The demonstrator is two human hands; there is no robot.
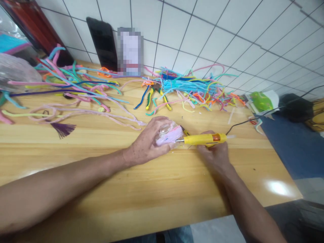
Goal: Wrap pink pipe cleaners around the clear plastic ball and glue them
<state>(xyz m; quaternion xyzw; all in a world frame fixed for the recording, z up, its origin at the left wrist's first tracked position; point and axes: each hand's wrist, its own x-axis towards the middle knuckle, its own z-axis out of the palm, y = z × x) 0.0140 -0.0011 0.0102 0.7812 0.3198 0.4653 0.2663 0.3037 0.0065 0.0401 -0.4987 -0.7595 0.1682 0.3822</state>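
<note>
My left hand (148, 141) is wrapped round a small clear plastic container (165, 130) whose near side carries a band of lilac and pink pipe cleaners (170, 135). In my right hand (216, 153) is a yellow hot glue gun (199, 139), gripped by its handle. Its metal nozzle points left and meets, or nearly meets, the lilac band; contact cannot be made out. A clear glue stick (230, 136) pokes from the gun's rear. Just behind the nozzle lies a dark, thin object with yellow on it, partly hidden.
Loose pipe cleaners (83, 82) spread over the back left, with a purple tassel (62, 128). Green-and-yellow pliers (158, 96) lie beside a blue pipe-cleaner bundle (189, 86). A black phone (102, 44) leans on the tiled wall. The gun's black cord (243, 124) runs right.
</note>
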